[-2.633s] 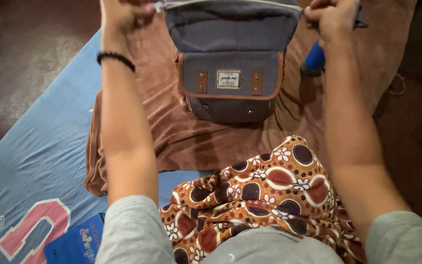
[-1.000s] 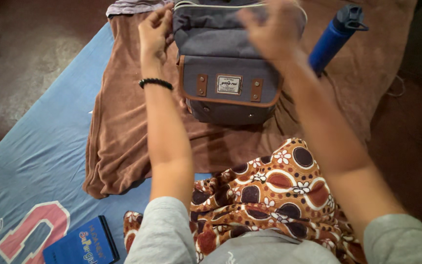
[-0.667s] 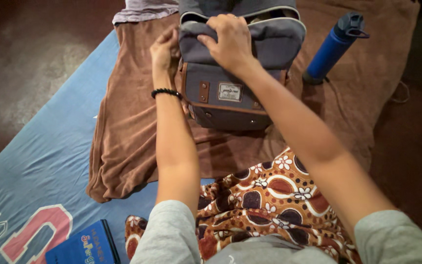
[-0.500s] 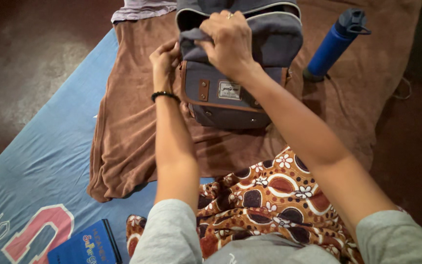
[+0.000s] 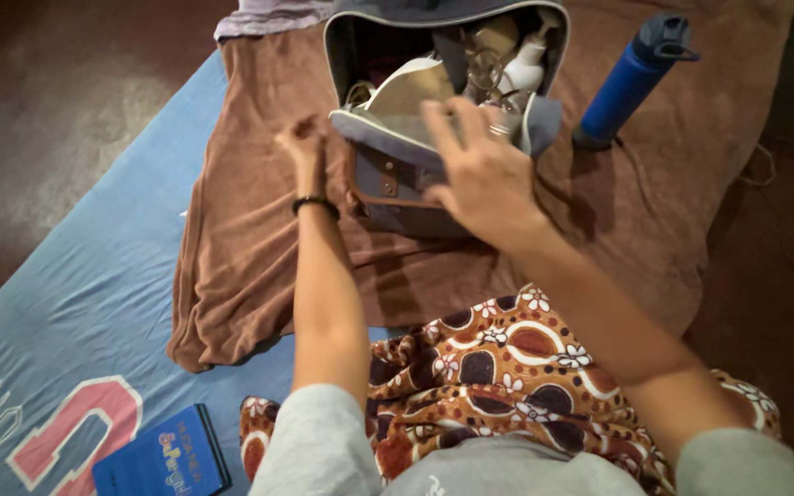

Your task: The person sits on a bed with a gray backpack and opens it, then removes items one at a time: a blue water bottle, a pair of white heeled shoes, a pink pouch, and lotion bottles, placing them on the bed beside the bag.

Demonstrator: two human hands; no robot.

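Observation:
A grey bag (image 5: 388,174) with brown leather trim stands open on a brown towel (image 5: 250,239). Inside it I see a beige pouch (image 5: 411,87), a white bottle (image 5: 527,62) and a metal ring (image 5: 486,69). My right hand (image 5: 475,174) hovers over the bag's front lip with fingers spread, holding nothing. My left hand (image 5: 303,149), with a black band at the wrist, is curled just beside the bag's left corner. Whether it grips anything is hidden by blur.
A blue water bottle (image 5: 631,78) lies on the towel right of the bag. The towel rests on a blue mat (image 5: 75,276) with a blue book (image 5: 163,455) on its near corner. A patterned brown cloth (image 5: 507,367) covers my lap. Dark floor surrounds the mat.
The bag's top, shut before, now gapes open and shows its contents. My right hand has come down from the top edge to the front lip; my left hand has slipped off to the side.

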